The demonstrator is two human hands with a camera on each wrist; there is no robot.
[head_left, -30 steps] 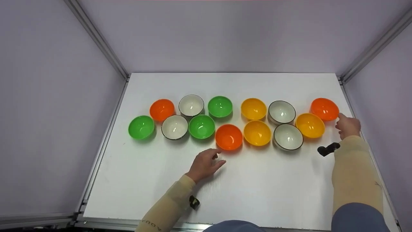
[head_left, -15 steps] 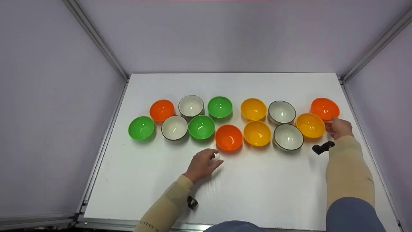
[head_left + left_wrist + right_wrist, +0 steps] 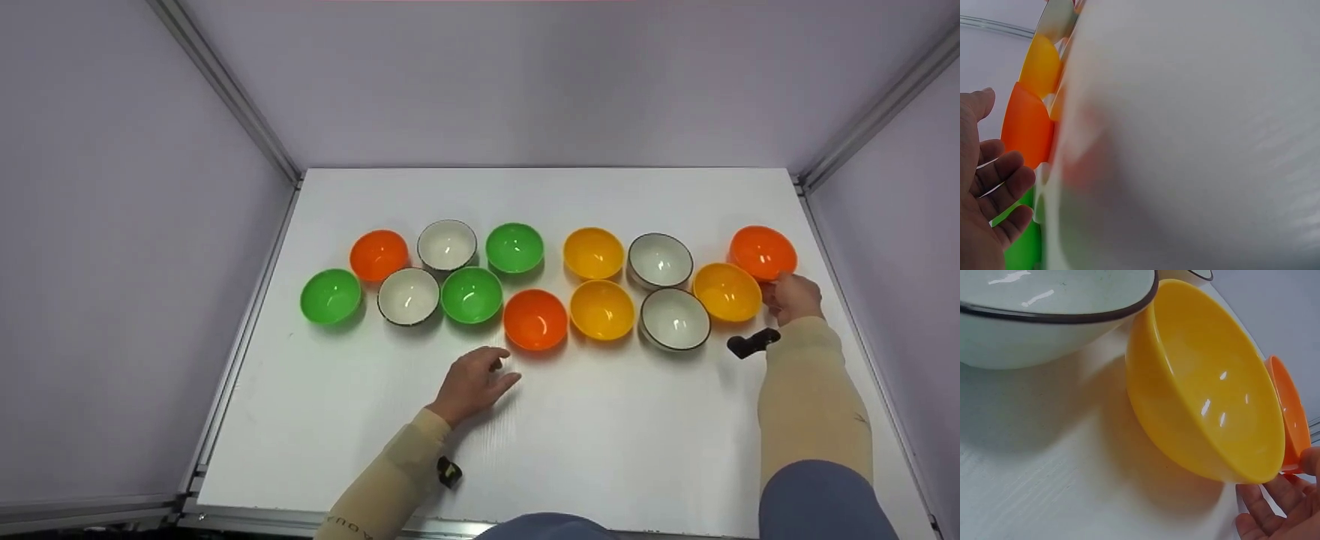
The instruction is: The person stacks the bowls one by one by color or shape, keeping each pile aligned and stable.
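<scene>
Several bowls stand in two loose rows on the white table (image 3: pixel 600 450). My right hand (image 3: pixel 791 296) is at the row's right end, between the far-right orange bowl (image 3: pixel 763 251) and a yellow bowl (image 3: pixel 726 291). In the right wrist view its fingers (image 3: pixel 1275 506) lie loosely spread under the edge of that yellow bowl (image 3: pixel 1207 399), with the thumb tip at the rim of the orange bowl (image 3: pixel 1289 416). My left hand (image 3: pixel 476 382) rests on the table, fingers relaxed and holding nothing, just short of the middle orange bowl (image 3: pixel 535 319). The same orange bowl (image 3: pixel 1027 126) shows beyond the left hand's fingers (image 3: pixel 999 180).
Green (image 3: pixel 331 296), white (image 3: pixel 407 295) and orange bowls fill the left half; yellow (image 3: pixel 601 309) and white bowls (image 3: pixel 675 319) stand towards the right. A white bowl (image 3: pixel 1044 320) sits beside the yellow one. Grey walls with metal rails enclose the table on three sides.
My right hand has moved left and nearer, from beside the far-right orange bowl to the gap between it and the yellow bowl. My left hand drew back slightly.
</scene>
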